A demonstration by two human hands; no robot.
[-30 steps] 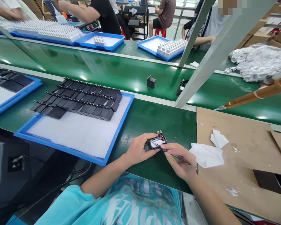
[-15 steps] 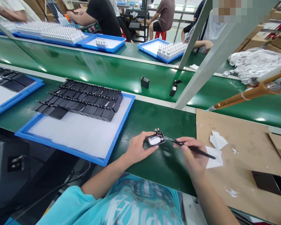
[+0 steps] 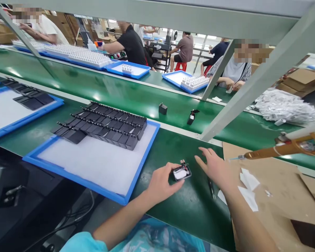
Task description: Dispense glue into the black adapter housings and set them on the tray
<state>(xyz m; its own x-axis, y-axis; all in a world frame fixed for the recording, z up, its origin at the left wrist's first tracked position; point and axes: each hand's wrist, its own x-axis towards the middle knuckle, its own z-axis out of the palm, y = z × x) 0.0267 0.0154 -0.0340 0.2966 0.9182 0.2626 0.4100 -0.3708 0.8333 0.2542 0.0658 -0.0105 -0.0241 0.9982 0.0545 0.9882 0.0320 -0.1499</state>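
My left hand (image 3: pixel 163 183) grips a small black adapter housing (image 3: pixel 182 173) between thumb and fingers. Its open side faces up, showing a white piece inside and two metal prongs at the top edge. My right hand (image 3: pixel 214 166) is over the green bench to the right, fingers apart and holding nothing. Below it a pair of dark tweezers (image 3: pixel 212 189) lies on the bench, partly hidden by the hand. Beyond, on the green belt, stand a closed black adapter (image 3: pixel 162 109) and another adapter with its cover raised (image 3: pixel 191 117).
Left of me a blue tray (image 3: pixel 126 199) bears rows of black adapters (image 3: pixel 112 126). At right, a brown dispensing syringe (image 3: pixel 278 151) points over cardboard (image 3: pixel 278 206) with white paper scraps (image 3: pixel 249 179). A slanted metal post (image 3: pixel 252 84) rises ahead. Co-workers sit across the belt.
My right hand has let go of the tweezers, which now lie on the bench, and its fingers have spread and reached forward. My left hand still holds the housing. The camera view has tilted up.
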